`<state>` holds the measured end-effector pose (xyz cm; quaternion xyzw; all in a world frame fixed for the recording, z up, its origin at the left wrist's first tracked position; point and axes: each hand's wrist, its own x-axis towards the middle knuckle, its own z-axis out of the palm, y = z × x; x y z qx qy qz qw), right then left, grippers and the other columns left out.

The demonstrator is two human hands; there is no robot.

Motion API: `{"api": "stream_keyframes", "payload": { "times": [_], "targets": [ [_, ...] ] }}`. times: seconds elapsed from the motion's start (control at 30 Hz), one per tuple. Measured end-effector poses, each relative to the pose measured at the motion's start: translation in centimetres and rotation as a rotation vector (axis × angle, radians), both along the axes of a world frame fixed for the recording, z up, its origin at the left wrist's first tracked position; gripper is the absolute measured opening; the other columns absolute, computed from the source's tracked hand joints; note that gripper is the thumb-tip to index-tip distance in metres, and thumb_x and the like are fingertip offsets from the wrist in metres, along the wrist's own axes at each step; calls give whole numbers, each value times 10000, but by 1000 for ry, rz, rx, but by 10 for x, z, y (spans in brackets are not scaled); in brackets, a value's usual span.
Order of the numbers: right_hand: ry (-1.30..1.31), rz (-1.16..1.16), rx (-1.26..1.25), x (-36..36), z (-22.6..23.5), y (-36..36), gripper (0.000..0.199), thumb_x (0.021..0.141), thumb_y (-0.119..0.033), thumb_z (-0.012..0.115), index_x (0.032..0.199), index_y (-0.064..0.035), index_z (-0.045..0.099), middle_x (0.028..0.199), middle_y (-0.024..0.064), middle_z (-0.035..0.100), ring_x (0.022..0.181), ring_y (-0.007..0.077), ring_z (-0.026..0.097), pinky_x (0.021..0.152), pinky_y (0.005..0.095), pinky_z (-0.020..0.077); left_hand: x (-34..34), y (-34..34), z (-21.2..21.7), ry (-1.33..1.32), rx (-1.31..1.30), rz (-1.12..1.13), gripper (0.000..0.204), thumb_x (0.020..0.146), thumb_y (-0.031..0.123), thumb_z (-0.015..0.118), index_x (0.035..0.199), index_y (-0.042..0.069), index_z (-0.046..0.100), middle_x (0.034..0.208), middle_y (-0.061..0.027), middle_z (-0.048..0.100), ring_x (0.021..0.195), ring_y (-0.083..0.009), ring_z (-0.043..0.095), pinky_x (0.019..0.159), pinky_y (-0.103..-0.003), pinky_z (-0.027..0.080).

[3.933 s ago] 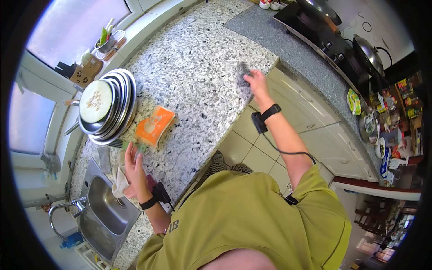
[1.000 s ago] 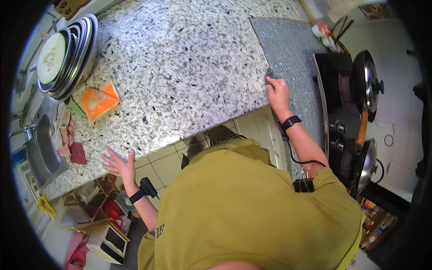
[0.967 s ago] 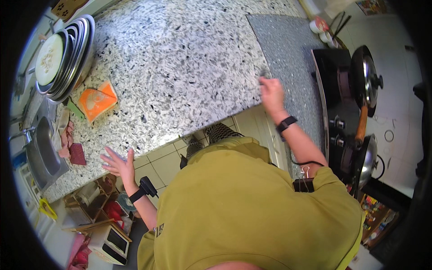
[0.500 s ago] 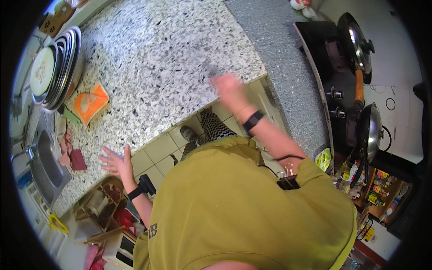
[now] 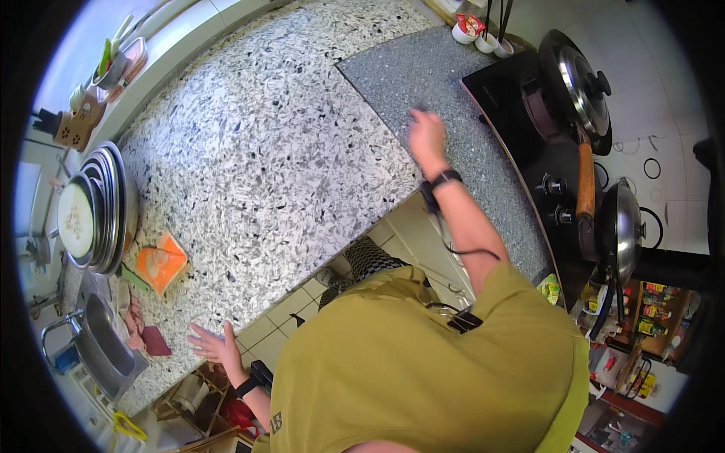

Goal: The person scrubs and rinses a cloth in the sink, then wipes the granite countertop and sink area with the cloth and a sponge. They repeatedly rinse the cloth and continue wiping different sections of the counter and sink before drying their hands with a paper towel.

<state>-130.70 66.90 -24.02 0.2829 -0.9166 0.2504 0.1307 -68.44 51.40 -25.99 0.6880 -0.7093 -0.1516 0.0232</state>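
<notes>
Dark pad [image 5: 420,108] pinched in the right hand [image 5: 428,140], left hand [image 5: 215,348] spread

Nearest the body, the left hand hangs about the front edge of the desk [image 5: 287,166], fingers fanned and holding nothing; whether it touches the surface I cannot tell. Best leave it there, loose, as a counterbalance, clear of the dark red cloth [image 5: 157,340] near its fingertips. A little farther off lies the orange printed square [image 5: 161,263], worth keeping out of any long stroke.

Farther out, the right arm reaches forward, the black cable [image 5: 470,252] looping beside the forearm. The right hand is curled, its fingertips pinching the dark pad over the grey section [image 5: 434,68], just past the seam with the speckled part. Blur hides how flat the pad sits. For a good pass, I would press it evenly under the fingertips, overlap the strokes and slow at the seam, where an edge might catch.

Beyond is the black hob [image 5: 492,89]: angle the wrist so that knuckles and cable miss its front edge. Farthest stand the white cups [image 5: 464,34]; shorten the stroke before them.
</notes>
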Motion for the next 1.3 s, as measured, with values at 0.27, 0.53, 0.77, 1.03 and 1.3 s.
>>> {"api": "stream_keyframes", "payload": {
  "times": [0.27,0.53,0.77,1.03,1.3],
  "targets": [
    [-62,26,118,-97,-23,-54,216,810,-83,505,947,-33,666,925,232,577,893,385,562,771,463,461,-8,-5,18,-51,131,24,1006,773,678,540,1488,227,-4,1517,-222,-101,1342,-538,-79,1062,-619,35],
    [-88,-33,328,-96,19,-41,229,891,-143,440,895,47,567,934,295,539,834,422,559,718,494,456,-13,-1,26,-73,155,16,982,793,652,529,1489,208,-4,1512,-230,-105,1350,-523,-71,1077,-587,5],
    [-158,470,160,-98,16,-107,154,828,-74,489,857,-19,630,873,201,560,858,371,550,726,465,449,8,-12,14,-155,129,-103,1061,777,710,477,1480,118,-51,1483,-310,-73,1384,-442,-68,1101,-526,-46],
    [-466,116,-228,-114,24,-122,303,869,-172,514,705,74,578,704,271,589,693,444,567,628,498,424,15,-9,12,-148,197,-54,1072,767,718,488,1481,126,-50,1486,-299,-98,1381,-444,-96,1094,-528,-73],
    [-223,161,111,-150,18,-119,170,880,-117,488,898,-44,641,831,193,559,824,381,550,722,455,454,10,-10,12,-72,182,-61,1071,773,674,530,1479,102,-37,1484,-300,-114,1371,-464,-114,1093,-525,-74]
  ]
}}
